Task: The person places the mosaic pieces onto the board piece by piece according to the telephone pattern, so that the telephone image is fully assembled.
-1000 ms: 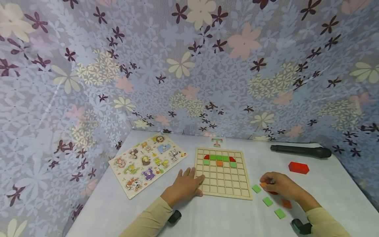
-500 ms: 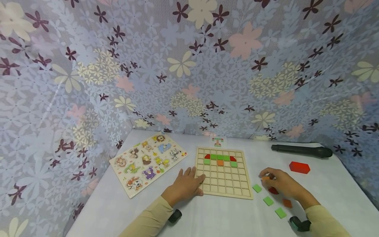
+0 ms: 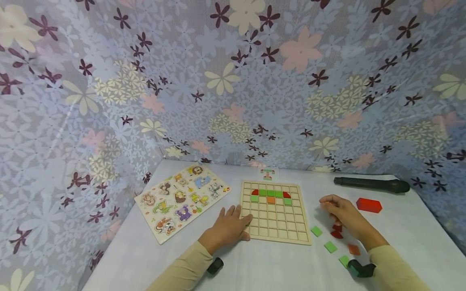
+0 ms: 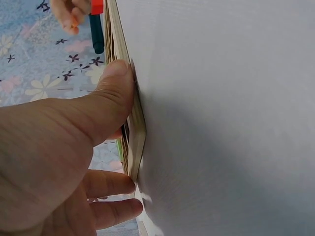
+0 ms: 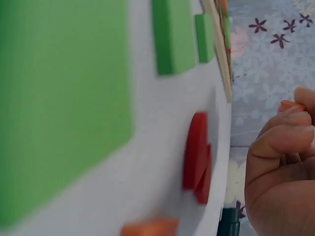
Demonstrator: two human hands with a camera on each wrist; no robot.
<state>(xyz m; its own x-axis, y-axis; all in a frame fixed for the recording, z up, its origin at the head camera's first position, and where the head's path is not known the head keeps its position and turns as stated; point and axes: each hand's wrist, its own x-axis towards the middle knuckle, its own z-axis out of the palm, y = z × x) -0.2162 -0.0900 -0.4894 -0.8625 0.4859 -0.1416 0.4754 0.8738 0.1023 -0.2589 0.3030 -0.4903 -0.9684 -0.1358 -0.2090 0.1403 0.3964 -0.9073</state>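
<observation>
My left hand (image 3: 227, 227) lies with its fingers spread at the left edge of a wooden grid board (image 3: 276, 222), its thumb (image 4: 115, 91) on the frame. Set into the board's upper rows are green squares, red quarter-round pieces and one orange square (image 3: 271, 199). To the right of the board, my right hand (image 3: 344, 214) is raised over the table. Its fingertips pinch a small orange tile (image 5: 291, 104), mostly covered by the fingers. Close below this hand lie red quarter-round pieces (image 3: 336, 233). Green square tiles (image 3: 330, 247) and an orange tile (image 3: 353, 249) are scattered nearby.
Behind the board lies a pattern card (image 3: 268, 174). An animal puzzle board (image 3: 150, 214) is on the left. A red block (image 3: 369, 205) and a black microphone (image 3: 371, 184) are at the right. Flowered cloth (image 3: 233, 89) hangs behind the white table.
My right hand has picked up the orange tile and moved slightly up and away from the loose pieces, uncovering the red quarter-rounds. My left hand stays at the board's edge.
</observation>
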